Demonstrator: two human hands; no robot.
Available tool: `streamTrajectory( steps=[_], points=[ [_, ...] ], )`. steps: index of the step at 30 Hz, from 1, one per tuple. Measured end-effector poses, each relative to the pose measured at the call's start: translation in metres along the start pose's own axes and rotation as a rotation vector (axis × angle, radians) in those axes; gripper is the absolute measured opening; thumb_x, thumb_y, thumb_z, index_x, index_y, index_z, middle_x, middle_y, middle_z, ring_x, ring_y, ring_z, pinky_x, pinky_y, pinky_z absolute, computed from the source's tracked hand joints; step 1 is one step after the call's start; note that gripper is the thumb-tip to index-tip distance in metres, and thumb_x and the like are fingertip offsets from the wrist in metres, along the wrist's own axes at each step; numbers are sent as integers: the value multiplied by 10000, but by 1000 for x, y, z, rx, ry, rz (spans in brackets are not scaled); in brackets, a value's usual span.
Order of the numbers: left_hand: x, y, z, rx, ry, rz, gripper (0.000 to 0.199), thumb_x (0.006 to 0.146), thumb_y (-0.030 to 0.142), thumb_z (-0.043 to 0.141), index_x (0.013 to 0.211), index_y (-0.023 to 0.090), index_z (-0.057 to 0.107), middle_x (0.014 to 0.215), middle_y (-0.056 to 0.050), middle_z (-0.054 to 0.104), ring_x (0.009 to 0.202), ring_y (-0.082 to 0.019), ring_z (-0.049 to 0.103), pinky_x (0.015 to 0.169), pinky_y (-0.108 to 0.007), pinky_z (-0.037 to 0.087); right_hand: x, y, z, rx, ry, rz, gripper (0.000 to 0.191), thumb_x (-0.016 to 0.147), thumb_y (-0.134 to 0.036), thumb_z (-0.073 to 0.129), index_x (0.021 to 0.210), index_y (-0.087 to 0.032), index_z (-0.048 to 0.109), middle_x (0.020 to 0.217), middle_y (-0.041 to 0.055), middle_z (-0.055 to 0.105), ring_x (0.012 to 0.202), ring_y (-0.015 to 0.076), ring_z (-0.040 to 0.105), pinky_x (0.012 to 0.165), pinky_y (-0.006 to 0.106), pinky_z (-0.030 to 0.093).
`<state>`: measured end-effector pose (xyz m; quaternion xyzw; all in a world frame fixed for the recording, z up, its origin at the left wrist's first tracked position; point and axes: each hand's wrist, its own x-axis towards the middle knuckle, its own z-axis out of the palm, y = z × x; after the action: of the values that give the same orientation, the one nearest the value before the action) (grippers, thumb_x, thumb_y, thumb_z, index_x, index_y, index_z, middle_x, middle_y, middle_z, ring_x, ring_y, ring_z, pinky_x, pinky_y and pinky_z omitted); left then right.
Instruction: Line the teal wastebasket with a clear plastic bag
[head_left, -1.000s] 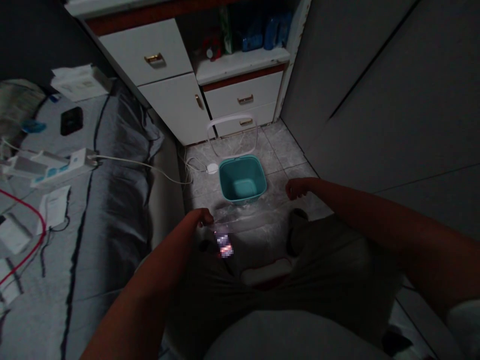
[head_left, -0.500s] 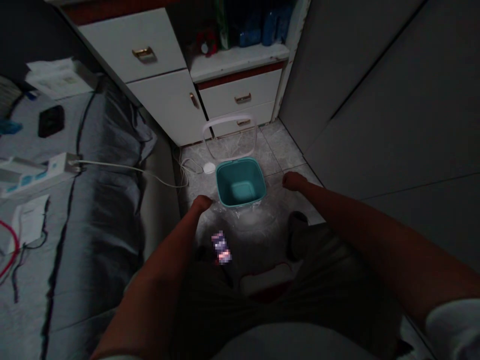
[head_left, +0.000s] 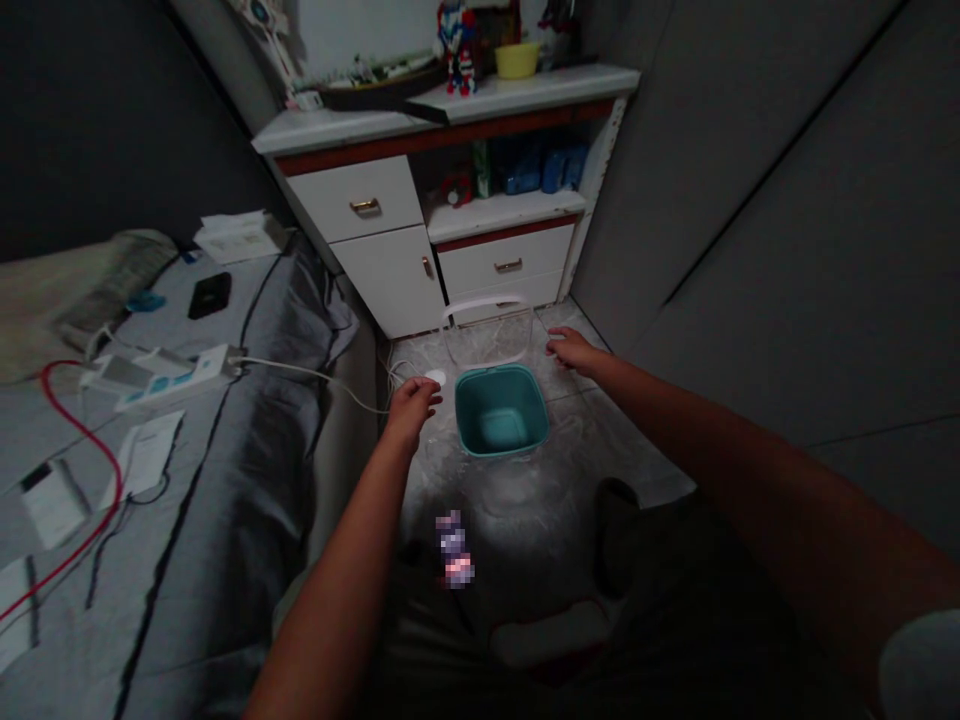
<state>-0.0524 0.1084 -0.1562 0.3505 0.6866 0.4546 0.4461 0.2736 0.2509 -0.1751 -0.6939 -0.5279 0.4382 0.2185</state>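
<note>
Moved forward beside the teal bin (head_left: 502, 412), the right hand (head_left: 574, 352) is partly open; the left hand (head_left: 414, 405) curls, its grip unclear.

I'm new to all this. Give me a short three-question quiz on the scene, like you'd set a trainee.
1. What stands on the floor between the left hand and the right hand?
A) A tissue box
B) A bucket
C) A pillow

2. True or false: the power strip lies on the bed.

3. Fill in the blank: the bowl on top of the cabinet is ____ in colour.

Key: 1. B; 2. true; 3. yellow
</note>
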Motion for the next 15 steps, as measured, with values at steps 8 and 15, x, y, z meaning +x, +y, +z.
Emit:
streamTrajectory(
  steps=[8,15],
  points=[
    [-22,22,-8,-223,-105,-145,298,720,395,676,934,218,569,943,-30,705,712,-121,655,646,-223,504,1,-60,-15,362,-232,11,678,899,-81,672,1500,-302,446,1070,19,740,606,72,625,630,224,579],
    [-12,12,-4,-48,-94,-58,240,746,390,636,907,217,593,912,-24,724,715,-141,666,639,-241,486,-45,-2,-10,279,-278,135,357,967,-74,537,1304,-190,552,1078,91,750,609,91,663,584,217,555]
  ],
)
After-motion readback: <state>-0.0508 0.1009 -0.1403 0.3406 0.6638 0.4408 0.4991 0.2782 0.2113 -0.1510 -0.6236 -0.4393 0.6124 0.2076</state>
